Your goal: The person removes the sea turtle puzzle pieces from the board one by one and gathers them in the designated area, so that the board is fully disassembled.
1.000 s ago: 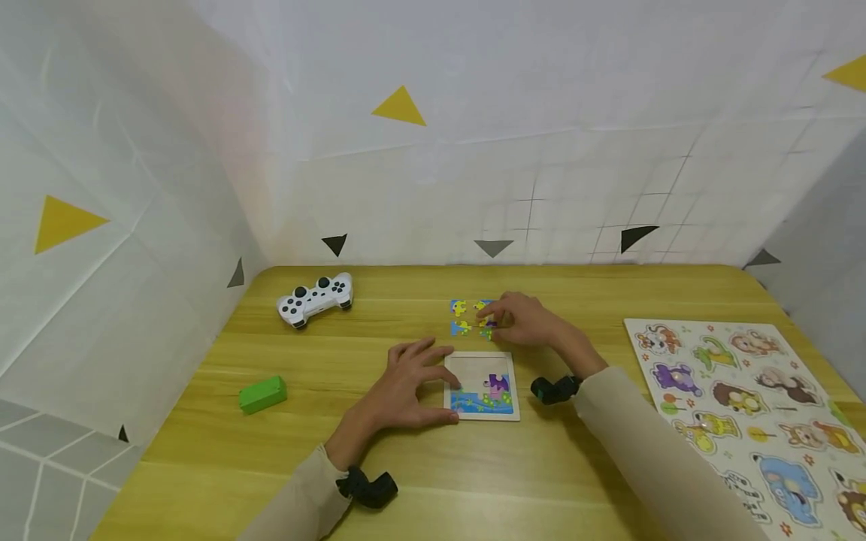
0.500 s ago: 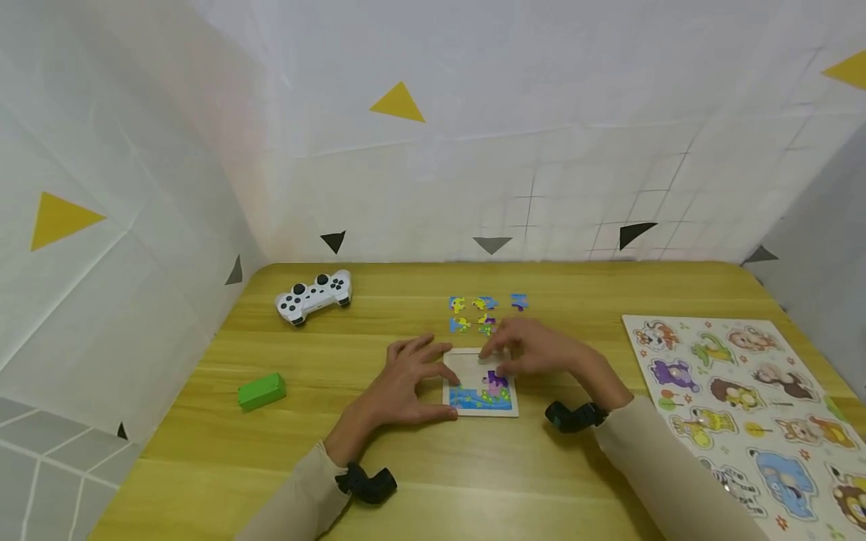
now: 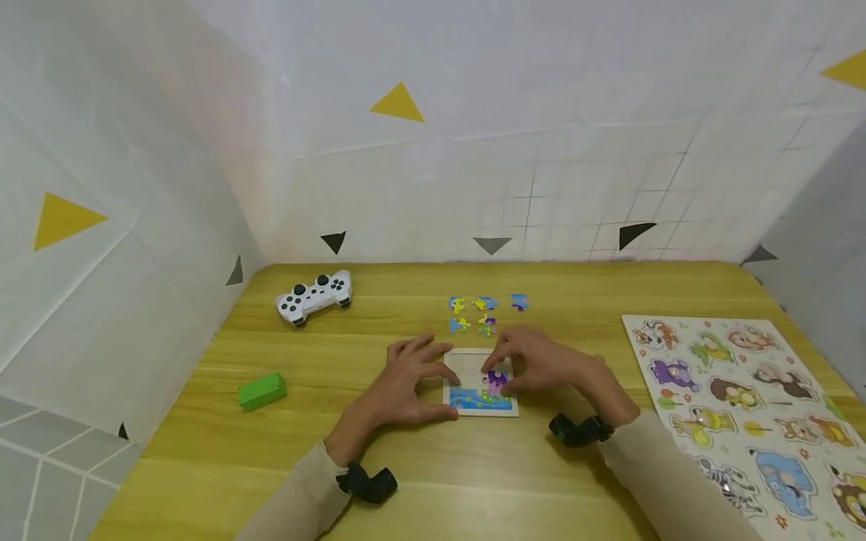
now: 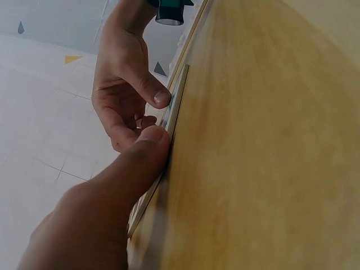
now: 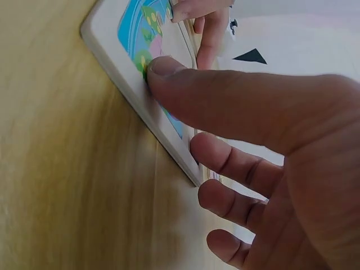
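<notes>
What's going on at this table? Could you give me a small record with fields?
Surface: wooden table
Left hand: at the left side of the puzzle frame, thumb against its edge
Right hand: over the frame's right side, thumb touching the picture; whether it grips a piece is unclear
Picture: partly filled, blue along the near side, purple at right
Loose pieces: lying beyond the frame
Far left: white game controller
Nearer left: green block
Right: animal puzzle board
</notes>
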`<state>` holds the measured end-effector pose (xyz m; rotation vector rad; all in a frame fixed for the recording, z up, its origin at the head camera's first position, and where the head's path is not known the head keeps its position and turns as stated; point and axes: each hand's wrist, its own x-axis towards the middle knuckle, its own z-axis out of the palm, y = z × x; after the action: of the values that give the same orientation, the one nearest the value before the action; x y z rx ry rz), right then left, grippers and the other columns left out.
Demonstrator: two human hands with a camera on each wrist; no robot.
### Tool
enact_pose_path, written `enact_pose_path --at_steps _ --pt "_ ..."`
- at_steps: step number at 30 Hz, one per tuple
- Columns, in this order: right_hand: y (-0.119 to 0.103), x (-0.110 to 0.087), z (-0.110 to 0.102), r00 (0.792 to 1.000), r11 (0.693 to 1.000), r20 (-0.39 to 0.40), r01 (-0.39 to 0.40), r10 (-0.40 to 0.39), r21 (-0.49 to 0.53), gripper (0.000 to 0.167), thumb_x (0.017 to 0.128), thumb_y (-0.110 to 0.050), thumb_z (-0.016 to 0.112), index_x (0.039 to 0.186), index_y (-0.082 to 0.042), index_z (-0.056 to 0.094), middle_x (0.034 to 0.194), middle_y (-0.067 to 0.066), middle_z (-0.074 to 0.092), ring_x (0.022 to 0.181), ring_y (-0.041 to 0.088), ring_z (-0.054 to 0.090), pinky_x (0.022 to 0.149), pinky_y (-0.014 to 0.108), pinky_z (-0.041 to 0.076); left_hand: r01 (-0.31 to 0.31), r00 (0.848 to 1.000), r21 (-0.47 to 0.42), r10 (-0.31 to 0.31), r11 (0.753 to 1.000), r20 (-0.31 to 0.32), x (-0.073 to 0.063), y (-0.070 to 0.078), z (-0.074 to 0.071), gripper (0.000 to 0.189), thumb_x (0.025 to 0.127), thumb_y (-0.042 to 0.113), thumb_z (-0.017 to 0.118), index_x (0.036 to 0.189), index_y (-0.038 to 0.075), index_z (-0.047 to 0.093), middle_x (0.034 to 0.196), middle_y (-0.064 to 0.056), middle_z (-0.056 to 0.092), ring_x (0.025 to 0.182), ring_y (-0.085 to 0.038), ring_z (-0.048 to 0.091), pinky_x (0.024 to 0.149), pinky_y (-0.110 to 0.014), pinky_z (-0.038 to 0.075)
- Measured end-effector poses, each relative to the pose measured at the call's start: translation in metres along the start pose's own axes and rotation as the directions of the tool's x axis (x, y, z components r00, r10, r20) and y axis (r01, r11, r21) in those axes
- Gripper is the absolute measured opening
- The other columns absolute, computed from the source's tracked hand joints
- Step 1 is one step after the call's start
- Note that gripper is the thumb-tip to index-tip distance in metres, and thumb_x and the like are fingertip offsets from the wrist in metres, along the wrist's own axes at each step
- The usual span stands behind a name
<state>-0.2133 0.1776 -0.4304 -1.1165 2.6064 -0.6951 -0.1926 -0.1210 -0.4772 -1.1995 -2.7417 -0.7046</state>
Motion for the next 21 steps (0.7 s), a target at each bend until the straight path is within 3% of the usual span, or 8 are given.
enact_pose_path --at_steps 11,18,21 --pt "-0.0002 -0.0028 0.0034 1.0 0.997 -0.014 0.008 -0.007 0.079 0.029 0.082 -0.02 0.085 0.108 -0.028 0.075 0.105 -0.004 0.064 0.103 0.018 0.054 0.089 0.038 0.034 0.001 1.0 -0.008 -0.001 1.0 -0.004 -0.0001 0.0007 0.0005 0.037 0.081 0.063 0.075 0.11 0.039 0.071 0.158 -0.003 0.048 0.153 -0.039 0.03 0.114 -0.062 0.021" --pt "0.0014 0.0003 0.0045 0.997 0.982 -0.001 0.071 -0.072 0.173 0.031 0.083 -0.01 0.083 0.109 -0.019 0.072 0.099 -0.005 0.068 0.092 0.016 0.057 0.084 0.034 0.048 0.006 1.0 0.002 -0.006 1.0 -0.003 0.0 -0.0001 0.0011 0.038 0.081 0.065 0.075 0.11 0.041 0.07 0.158 -0.002 0.047 0.153 -0.038 0.03 0.115 -0.061 0.02" --pt "0.0009 0.0003 0.004 0.997 0.979 0.012 0.067 -0.071 0.192 0.031 0.083 -0.009 0.083 0.111 -0.017 0.072 0.101 -0.005 0.069 0.092 0.016 0.056 0.084 0.034 0.049 0.005 1.0 0.0 -0.005 1.0 -0.005 0.0 -0.0001 0.001 0.038 0.081 0.065 0.075 0.11 0.041 0.071 0.158 -0.002 0.048 0.153 -0.038 0.03 0.115 -0.061 0.02"
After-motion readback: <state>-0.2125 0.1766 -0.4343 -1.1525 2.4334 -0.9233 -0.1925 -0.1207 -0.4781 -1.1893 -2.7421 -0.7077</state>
